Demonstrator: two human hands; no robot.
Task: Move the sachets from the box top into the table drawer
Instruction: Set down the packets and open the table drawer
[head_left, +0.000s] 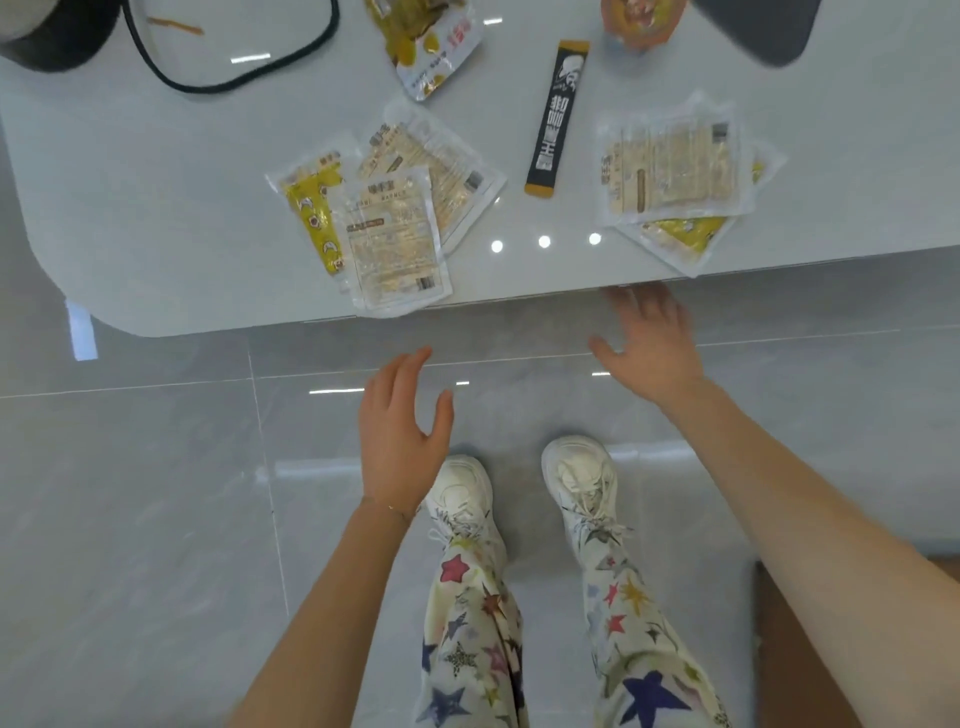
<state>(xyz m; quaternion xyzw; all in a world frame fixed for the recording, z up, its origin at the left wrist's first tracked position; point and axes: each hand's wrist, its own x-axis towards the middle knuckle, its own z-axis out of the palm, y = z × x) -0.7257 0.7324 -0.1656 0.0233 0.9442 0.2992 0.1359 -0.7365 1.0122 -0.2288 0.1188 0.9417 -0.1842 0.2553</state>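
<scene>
Sachets lie in 2 overlapping piles on the table (156, 171): left pile (387, 208), right pile (675, 171). They appear light, flat, slippery; pinch an overhanging edge. Left hand (400, 431) and right hand (649, 348) are spread, empty.

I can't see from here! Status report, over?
Left hand open, empty. Right hand open at white table edge. Clear plastic sachets untouched. Nothing blocking.

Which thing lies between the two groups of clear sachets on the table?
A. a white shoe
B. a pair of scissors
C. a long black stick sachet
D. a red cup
C: the long black stick sachet lies alone on the table, between the left sachet group and the right sachet group.
</scene>
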